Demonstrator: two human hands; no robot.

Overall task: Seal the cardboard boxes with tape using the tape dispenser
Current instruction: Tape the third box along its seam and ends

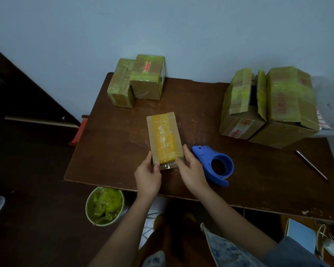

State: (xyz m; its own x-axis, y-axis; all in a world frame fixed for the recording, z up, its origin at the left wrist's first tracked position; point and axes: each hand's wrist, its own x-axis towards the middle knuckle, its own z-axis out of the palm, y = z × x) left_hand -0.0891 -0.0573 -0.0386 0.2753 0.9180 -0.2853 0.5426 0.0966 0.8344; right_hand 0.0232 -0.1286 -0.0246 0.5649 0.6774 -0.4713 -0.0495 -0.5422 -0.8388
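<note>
Head view. Item: small cardboard box (164,137), flat on a dark brown table (108,147), lengthwise away from the person. Both hands hold its near end. The left hand (148,177) takes the near left corner, fingers up the left side edge, thumb curled onto the near edge. The right hand (191,170) takes the near right corner, fingers along the right side edge, thumb on the near edge. The box reaches away from the two grips; only its near end lies between them.

Appearance: plain tan top with a wide yellow tape strip (165,136) down the middle from far edge to near edge, wrinkled and glossy at the centre. A clear tape end hangs over the near edge, between the two thumbs.

Item: blue tape dispenser (213,162), lying on the table just beside the right hand, on its outer side; neither hand holds it.

Beyond the grips, far left: two taped boxes (137,80), touching, at the table's back edge. Far right: a group of larger boxes (268,106) with yellow-green tape, one with flaps standing open. Right of the dispenser, well apart: a thin metal rod (311,164). Below the left forearm, off the table: a round bin (104,206) holding crumpled yellow-green tape.
</note>
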